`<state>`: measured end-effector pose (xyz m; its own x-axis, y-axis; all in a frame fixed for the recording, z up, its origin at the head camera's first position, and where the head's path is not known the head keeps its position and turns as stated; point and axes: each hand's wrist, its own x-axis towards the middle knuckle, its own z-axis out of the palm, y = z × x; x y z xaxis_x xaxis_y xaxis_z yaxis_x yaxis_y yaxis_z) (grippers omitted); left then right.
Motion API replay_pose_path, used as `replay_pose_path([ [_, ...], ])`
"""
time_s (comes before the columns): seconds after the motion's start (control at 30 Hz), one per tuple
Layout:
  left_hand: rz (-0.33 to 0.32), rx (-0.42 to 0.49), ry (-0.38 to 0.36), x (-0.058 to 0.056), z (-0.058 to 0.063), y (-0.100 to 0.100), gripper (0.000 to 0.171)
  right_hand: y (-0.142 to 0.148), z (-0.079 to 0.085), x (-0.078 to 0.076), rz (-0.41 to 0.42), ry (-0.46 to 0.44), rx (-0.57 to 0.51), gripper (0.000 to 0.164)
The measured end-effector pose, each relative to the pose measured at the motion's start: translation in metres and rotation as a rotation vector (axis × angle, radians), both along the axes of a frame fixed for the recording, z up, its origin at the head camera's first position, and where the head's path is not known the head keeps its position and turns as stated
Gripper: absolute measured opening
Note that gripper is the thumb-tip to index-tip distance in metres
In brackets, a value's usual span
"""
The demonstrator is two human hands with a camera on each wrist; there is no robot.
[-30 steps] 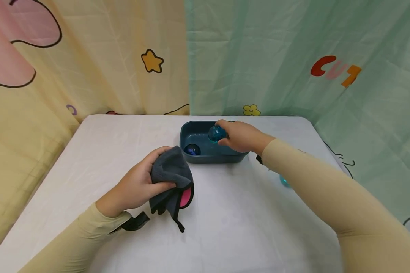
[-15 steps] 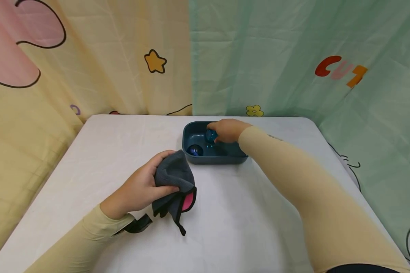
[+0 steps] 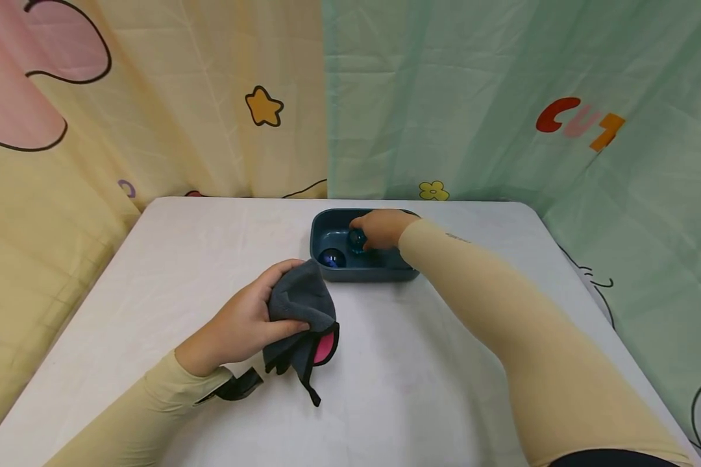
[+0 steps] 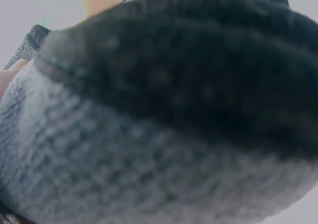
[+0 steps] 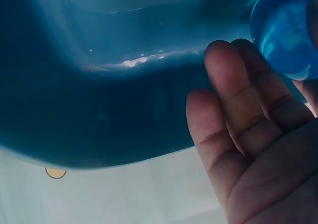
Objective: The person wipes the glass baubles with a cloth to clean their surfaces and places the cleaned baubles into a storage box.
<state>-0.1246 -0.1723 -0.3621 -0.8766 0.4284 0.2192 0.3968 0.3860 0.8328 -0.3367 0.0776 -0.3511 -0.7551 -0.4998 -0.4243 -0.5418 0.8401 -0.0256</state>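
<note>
A person's right hand [image 3: 383, 230] dips into a dark blue box [image 3: 362, 275] at the far side of a white-covered worktop [image 3: 385, 389], its grip clamped on a teal ball [image 3: 357, 240] between thumb and finger. The teal ball is inside the walls of the box, left of its middle; whether it touches the bottom cannot be told. A dark blue ball [image 3: 332, 258] lies in the near left corner, just to the left of the teal one. In the dim right wrist view, other fingers [image 5: 238, 95] reach out over the box, while the teal ball shows at the right edge.

Nearer and to the left, the left hand [image 3: 248, 324] has its grip clamped on a bunched grey cloth [image 3: 300, 298], the thumb lying across the near part. Black edging trims the cloth, a pink patch [image 3: 324, 348] shows on its right, and a narrow black tip hangs toward the near side. The top of the cloth is just beside the box's near left corner. In the left wrist view, blurred cloth fills most of the frame.

Beige sleeves [image 3: 455, 305] cover both arms, with a black strap [image 3: 239, 386] at the left wrist. Behind the worktop hang a yellow curtain [image 3: 210, 130], printed with an orange star [image 3: 264, 106], and a green curtain [image 3: 473, 130] bearing a yellow flower [image 3: 433, 191].
</note>
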Motion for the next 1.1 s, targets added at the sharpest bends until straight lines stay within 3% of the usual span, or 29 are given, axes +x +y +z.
replay_pose_path([
  [0.23, 0.003, -0.006, 0.0, 0.0, 0.0, 0.002, 0.081, 0.007, 0.006, 0.002, -0.021, 0.006, -0.038, 0.07],
  [0.4, -0.004, 0.001, -0.005, 0.0, 0.001, 0.002, 0.082, 0.029, 0.024, 0.008, -0.045, 0.024, -0.077, 0.074],
  [0.7, -0.005, -0.009, -0.011, -0.001, 0.001, 0.005, 0.081, 0.113, 0.056, 0.053, -0.173, 0.087, -0.151, 0.074],
  [0.87, 0.0, -0.017, -0.027, -0.001, 0.001, 0.005, 0.081, 0.17, 0.046, 0.081, -0.192, 0.064, -0.11, 0.074],
  [1.1, -0.001, -0.018, -0.041, -0.001, 0.0, 0.007, 0.082, 0.227, 0.021, 0.114, -0.25, -0.054, -0.12, 0.088],
])
